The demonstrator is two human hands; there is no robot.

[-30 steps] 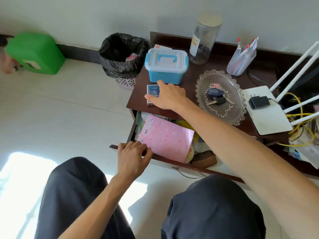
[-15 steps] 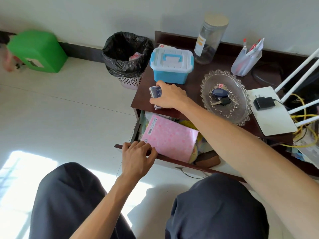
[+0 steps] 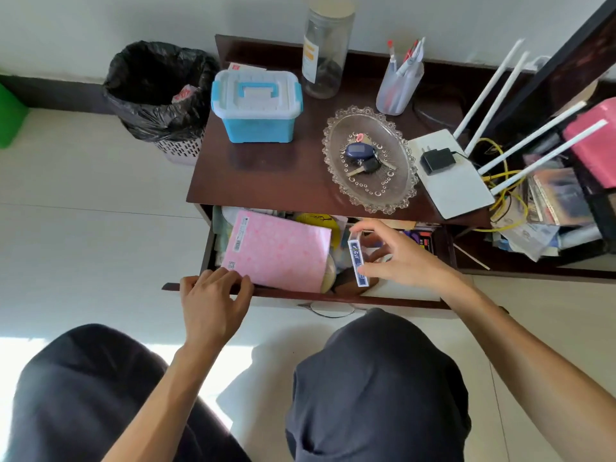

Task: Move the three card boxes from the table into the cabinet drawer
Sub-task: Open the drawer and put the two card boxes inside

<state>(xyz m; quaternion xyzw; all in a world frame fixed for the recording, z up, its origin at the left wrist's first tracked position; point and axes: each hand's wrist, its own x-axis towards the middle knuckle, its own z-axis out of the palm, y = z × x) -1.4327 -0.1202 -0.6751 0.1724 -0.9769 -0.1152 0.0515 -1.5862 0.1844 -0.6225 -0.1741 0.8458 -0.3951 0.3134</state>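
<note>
A blue and white card box (image 3: 357, 260) stands on edge over the open drawer (image 3: 383, 299), pinched between the thumb and fingers of my right hand (image 3: 396, 255). It hovers right of a pink notebook (image 3: 278, 250) lying in the drawer. My left hand (image 3: 213, 300) grips the drawer's front edge at its left end. The dark wooden table top (image 3: 266, 175) shows no card boxes where the hand was before. I cannot make out other card boxes among the drawer's contents.
On the table stand a blue and white storage box (image 3: 256, 105), a clear jar (image 3: 325, 51), a pen cup (image 3: 398, 86), a glass dish (image 3: 371, 158) with keys, and a white router (image 3: 450, 175). A bin (image 3: 160, 95) sits left; my knees are below.
My right hand lifted the card box off the table's front left area and carried it right and down over the open drawer. My left hand stayed on the drawer front.
</note>
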